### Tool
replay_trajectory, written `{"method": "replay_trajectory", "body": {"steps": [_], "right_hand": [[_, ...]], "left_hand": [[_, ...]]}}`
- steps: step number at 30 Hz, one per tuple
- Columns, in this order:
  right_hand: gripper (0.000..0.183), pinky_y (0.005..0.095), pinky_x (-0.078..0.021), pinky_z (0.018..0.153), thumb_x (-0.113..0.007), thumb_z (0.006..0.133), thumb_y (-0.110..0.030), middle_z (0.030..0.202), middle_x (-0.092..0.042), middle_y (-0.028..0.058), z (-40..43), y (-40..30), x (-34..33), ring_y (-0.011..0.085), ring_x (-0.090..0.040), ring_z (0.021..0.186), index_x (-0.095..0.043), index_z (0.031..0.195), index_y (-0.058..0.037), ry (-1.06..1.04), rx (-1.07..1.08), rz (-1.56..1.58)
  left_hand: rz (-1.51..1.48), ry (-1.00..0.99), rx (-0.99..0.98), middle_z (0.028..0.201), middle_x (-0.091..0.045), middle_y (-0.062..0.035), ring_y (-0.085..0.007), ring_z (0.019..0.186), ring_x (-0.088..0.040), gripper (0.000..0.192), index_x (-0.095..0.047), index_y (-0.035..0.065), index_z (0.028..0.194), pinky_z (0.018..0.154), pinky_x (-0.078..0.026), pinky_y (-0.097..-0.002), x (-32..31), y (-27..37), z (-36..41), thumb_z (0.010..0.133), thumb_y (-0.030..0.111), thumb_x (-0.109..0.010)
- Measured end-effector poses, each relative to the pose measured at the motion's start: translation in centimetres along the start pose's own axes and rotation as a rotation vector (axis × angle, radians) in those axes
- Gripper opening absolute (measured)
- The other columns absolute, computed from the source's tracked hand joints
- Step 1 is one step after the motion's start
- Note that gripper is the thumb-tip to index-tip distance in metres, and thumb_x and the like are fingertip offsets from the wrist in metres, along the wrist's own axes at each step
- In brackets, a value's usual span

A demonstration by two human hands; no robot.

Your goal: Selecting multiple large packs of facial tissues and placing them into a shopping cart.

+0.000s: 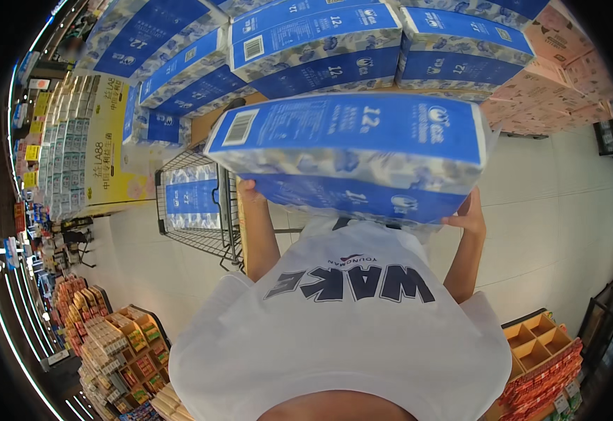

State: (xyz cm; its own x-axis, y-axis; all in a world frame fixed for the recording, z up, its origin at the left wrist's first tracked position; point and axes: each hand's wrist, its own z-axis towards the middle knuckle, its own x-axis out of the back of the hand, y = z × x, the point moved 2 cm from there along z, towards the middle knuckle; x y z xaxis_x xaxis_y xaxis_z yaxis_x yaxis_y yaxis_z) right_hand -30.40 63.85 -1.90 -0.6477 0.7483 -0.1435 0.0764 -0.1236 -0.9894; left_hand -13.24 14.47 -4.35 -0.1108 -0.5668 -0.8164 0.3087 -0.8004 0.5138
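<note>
A long blue-and-white plastic-wrapped pack of paper products [338, 152] is held up in front of my white shirt [338, 337]. My left hand [253, 190] grips its lower left end, the fingers mostly hidden beneath or behind it. At the lower right corner my right hand [467, 214] holds the other end, thumb on the near side. Beyond it rises a stack of similar packs [317, 44]. To the left, a wire shopping cart [196, 242] contains one more pack of the same design [193, 197].
Pink packs [564, 79] are stacked at the far right. A yellow promotional display [107, 137] with stacked cartons [67, 152] stands at left. Product shelves [132, 347] lie behind me on the left, and a wooden compartment rack [538, 342] on the right. The floor [533, 221] is pale tile.
</note>
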Motion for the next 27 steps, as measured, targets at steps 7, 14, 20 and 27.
{"method": "replay_trajectory", "body": {"steps": [7, 14, 20, 27], "right_hand": [[0.100, 0.0384, -0.0396, 0.106, -0.085, 0.061, -0.020, 0.133, -0.052, 0.0106, 2.1, 4.4, 1.7, 0.0259, -0.050, 0.124, -0.035, 0.146, -0.0024, 0.324, -0.113, 0.245], [0.100, 0.0381, -0.0382, 0.107, -0.089, 0.063, -0.024, 0.132, -0.052, 0.0122, -1.2, 9.0, 3.1, 0.0264, -0.050, 0.124, -0.036, 0.145, -0.0016, 0.495, -0.142, 0.261], [0.093, 0.0403, -0.0382, 0.107, -0.089, 0.062, -0.018, 0.127, -0.055, 0.0125, -2.9, 14.3, 4.3, 0.0280, -0.053, 0.120, -0.041, 0.140, -0.0010, 0.455, -0.134, 0.456], [0.068, 0.0465, -0.0386, 0.109, -0.078, 0.076, -0.016, 0.131, -0.057, 0.0126, -5.8, 17.8, 6.1, 0.0295, -0.053, 0.123, -0.048, 0.137, -0.0034, 0.427, -0.055, 0.575]], "left_hand": [[0.405, 0.537, 0.215, 0.117, -0.061, -0.0178, -0.0279, 0.103, -0.065, 0.070, -0.043, -0.0030, 0.136, 0.086, -0.058, -0.0343, -6.5, -1.5, 3.6, 0.074, 0.001, -0.074], [0.696, 0.463, 0.266, 0.118, -0.060, -0.0129, -0.0237, 0.109, -0.060, 0.082, -0.046, 0.0004, 0.135, 0.094, -0.050, -0.0361, -8.8, -1.0, 3.0, 0.063, 0.009, -0.084], [0.933, 0.356, 0.257, 0.124, -0.058, -0.0103, -0.0217, 0.118, -0.054, 0.099, -0.044, 0.0020, 0.140, 0.101, -0.043, -0.0361, -10.9, -0.5, 3.0, 0.054, 0.015, -0.092], [1.133, 0.203, 0.273, 0.134, -0.051, -0.0097, -0.0202, 0.124, -0.047, 0.107, -0.037, 0.0016, 0.146, 0.106, -0.036, -0.0358, -13.3, -1.6, 5.4, 0.057, 0.017, -0.093]]}}
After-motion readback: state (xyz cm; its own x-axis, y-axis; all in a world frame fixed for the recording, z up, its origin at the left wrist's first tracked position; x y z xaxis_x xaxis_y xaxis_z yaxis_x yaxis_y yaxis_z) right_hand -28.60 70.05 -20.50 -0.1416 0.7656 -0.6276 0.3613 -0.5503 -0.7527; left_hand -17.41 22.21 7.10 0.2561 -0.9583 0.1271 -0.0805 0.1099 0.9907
